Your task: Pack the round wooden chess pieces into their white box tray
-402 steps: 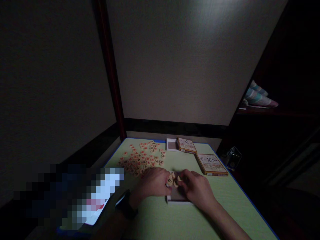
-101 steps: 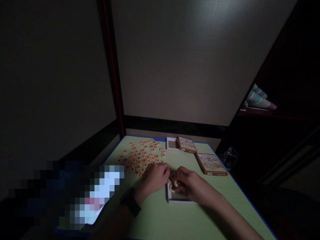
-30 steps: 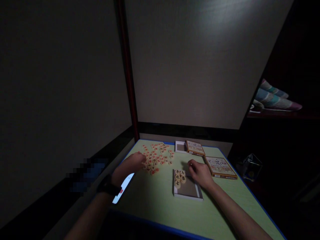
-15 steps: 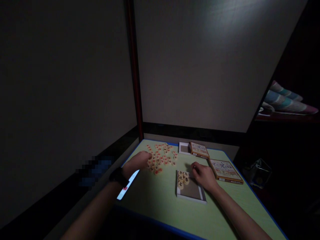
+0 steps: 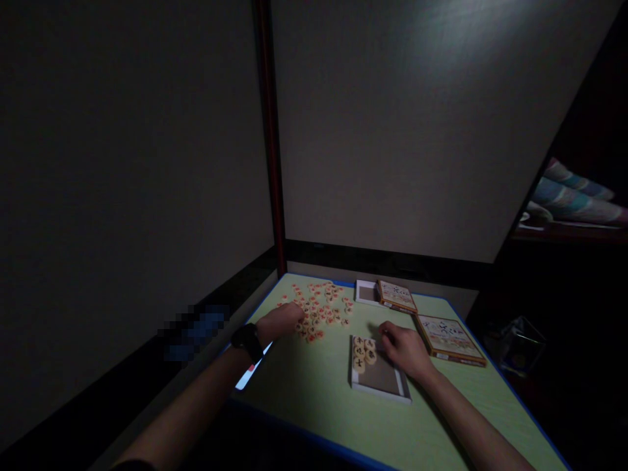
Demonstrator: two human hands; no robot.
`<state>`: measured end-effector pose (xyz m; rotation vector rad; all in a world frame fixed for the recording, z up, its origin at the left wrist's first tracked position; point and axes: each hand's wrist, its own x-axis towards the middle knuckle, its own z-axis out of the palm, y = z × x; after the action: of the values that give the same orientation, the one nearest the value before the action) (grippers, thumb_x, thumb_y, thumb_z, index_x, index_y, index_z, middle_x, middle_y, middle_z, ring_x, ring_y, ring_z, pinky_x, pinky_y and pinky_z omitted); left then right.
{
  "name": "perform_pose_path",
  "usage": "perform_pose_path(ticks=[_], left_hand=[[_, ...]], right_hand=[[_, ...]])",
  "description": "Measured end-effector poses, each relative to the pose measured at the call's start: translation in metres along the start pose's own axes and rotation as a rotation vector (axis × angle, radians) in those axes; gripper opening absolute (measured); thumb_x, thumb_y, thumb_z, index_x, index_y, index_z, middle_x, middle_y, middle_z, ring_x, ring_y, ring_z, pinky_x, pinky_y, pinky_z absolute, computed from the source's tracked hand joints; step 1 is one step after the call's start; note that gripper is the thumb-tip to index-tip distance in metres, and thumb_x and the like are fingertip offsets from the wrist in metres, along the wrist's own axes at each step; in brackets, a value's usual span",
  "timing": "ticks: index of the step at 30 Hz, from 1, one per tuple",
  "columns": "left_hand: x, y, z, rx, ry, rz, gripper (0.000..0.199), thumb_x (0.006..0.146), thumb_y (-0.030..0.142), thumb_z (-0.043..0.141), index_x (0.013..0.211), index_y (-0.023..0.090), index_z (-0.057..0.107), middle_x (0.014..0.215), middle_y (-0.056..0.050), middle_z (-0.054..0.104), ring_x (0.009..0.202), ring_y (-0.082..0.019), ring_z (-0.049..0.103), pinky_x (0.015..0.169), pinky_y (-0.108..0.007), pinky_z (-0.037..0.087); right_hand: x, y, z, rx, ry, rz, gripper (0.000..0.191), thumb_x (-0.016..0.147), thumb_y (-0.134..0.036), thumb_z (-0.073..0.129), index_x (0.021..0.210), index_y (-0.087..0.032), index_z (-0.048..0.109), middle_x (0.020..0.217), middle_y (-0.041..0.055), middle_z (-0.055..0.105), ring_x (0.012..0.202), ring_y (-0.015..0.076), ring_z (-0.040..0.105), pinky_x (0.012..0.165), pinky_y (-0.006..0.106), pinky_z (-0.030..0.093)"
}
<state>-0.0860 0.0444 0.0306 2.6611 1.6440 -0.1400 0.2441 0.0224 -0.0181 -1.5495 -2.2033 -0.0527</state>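
Xiangqi pieces [image 5: 321,314], round and pale with red or black characters, lie scattered at the back left of the table. At their near left edge is my left hand [image 5: 282,322], fingers curled down and closed; whatever they hold is hidden. A shallow open box tray [image 5: 380,383] lies nearer me, with several black-marked pieces [image 5: 360,353] set in rows along its left side. Over the tray's far right corner, my right hand [image 5: 406,348] has its fingers curled in and closed. I cannot make out whether a piece is between them.
Two printed box lids [image 5: 451,337] [image 5: 396,296] lie at the right and back, the farther one overlapping another open tray [image 5: 366,292]. A lit phone [image 5: 250,373] sits under my left wrist. The green table [image 5: 314,405] has blue edges and stands against walls.
The whole view has shifted slightly, so the table sits further right. My left hand stays by the scattered pieces, and my right hand remains over the tray. The pieces in the tray look the same.
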Motion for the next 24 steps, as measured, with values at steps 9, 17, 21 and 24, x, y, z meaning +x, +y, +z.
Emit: perform_pose_path(ticks=[9, 17, 21, 24], left_hand=[[0.003, 0.000, 0.001, 0.007, -0.009, 0.001, 0.015, 0.077, 0.012, 0.060, 0.090, 0.016, 0.068, 0.101, -0.012, 0.069, 0.095, -0.025, 0.065, 0.082, -0.031, 0.052], [0.004, 0.004, -0.014, -0.017, 0.040, 0.041, 0.022, 0.081, 0.007, 0.052, 0.094, 0.015, 0.068, 0.103, -0.012, 0.069, 0.101, -0.023, 0.063, 0.091, -0.031, 0.048], [0.010, 0.009, -0.011, -0.036, 0.028, 0.098, 0.030, 0.078, 0.003, 0.052, 0.099, 0.017, 0.069, 0.106, -0.009, 0.070, 0.103, -0.021, 0.063, 0.092, -0.028, 0.047], [0.012, 0.012, -0.008, -0.037, 0.018, 0.120, 0.027, 0.078, 0.003, 0.053, 0.092, 0.018, 0.070, 0.100, -0.008, 0.071, 0.101, -0.021, 0.063, 0.091, -0.029, 0.047]], right_hand=[[-0.001, -0.002, -0.001, 0.011, -0.014, 0.002, 0.028, 0.086, -0.024, 0.040, 0.091, -0.020, 0.067, 0.077, 0.0062, 0.075, 0.071, 0.0214, 0.069, 0.064, 0.026, 0.039], [-0.001, -0.002, 0.000, 0.026, -0.009, -0.006, 0.026, 0.085, -0.023, 0.042, 0.091, -0.021, 0.067, 0.078, 0.0058, 0.075, 0.071, 0.0213, 0.069, 0.064, 0.026, 0.040], [-0.001, 0.000, 0.000, 0.044, 0.001, -0.011, 0.027, 0.084, -0.024, 0.041, 0.090, -0.021, 0.067, 0.078, 0.0054, 0.075, 0.071, 0.0210, 0.069, 0.064, 0.026, 0.040], [-0.001, 0.001, 0.000, 0.058, 0.016, -0.002, 0.027, 0.085, -0.025, 0.041, 0.090, -0.021, 0.067, 0.075, 0.0053, 0.074, 0.069, 0.0209, 0.068, 0.063, 0.026, 0.040]])
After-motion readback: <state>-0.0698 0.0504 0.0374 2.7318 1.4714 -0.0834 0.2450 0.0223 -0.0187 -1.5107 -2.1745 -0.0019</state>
